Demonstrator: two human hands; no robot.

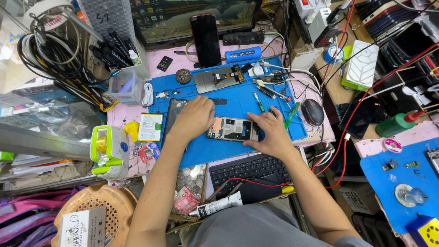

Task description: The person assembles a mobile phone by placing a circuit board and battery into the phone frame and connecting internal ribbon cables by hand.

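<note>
L hand (194,116) lies flat on the left end of an opened phone (232,129), fingers pressing down, not clenched. R hand (270,132) grips the phone's right end w/ fingers curled over the edge. Phone sits mid blue mat (228,153), back off, insides showing. Black screen panel (173,114) just left, partly under L hand. White battery (150,126) further left. Mouse (313,111) to the right, keyboard (249,169) below the mat.

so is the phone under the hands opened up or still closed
Opened up: the phone lies back-off on the blue mat, its inner boards exposed between the left hand and right hand.
</note>
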